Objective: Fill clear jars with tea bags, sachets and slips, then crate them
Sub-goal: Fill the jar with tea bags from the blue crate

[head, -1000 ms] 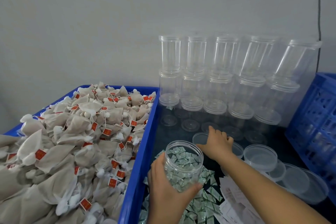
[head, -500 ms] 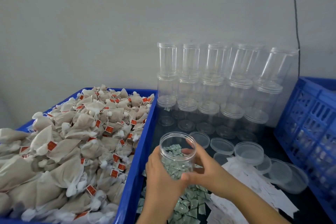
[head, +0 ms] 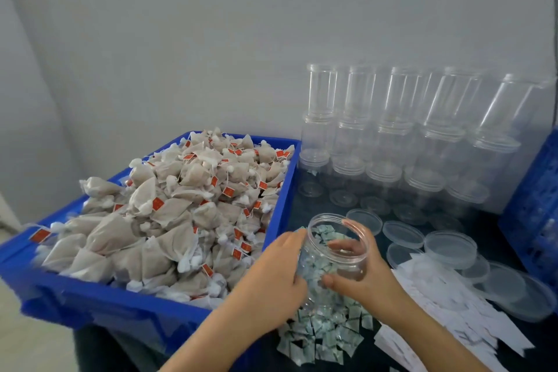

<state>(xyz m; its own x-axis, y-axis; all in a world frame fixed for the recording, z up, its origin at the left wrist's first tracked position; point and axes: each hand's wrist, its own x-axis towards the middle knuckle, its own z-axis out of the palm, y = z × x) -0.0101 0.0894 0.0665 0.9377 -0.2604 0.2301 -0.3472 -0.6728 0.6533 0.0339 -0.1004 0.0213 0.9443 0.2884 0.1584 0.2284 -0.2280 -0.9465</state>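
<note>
Nearest to the camera, a heap of small green-white sachets (head: 321,332) lies on the dark table (head: 495,243), with white paper slips (head: 453,308) beside it on the right. Just above the heap, both hands hold one clear jar (head: 333,254). The left hand (head: 273,276) grasps its left wall and the right hand (head: 360,270) curls around its right wall. The jar's long axis is nearly upright, its open mouth pointing up and a little away. Behind are loose clear lids (head: 450,248), then stacked empty jars (head: 392,142) by the wall. On the left, a blue bin (head: 90,305) holds tea bags (head: 169,214).
</note>
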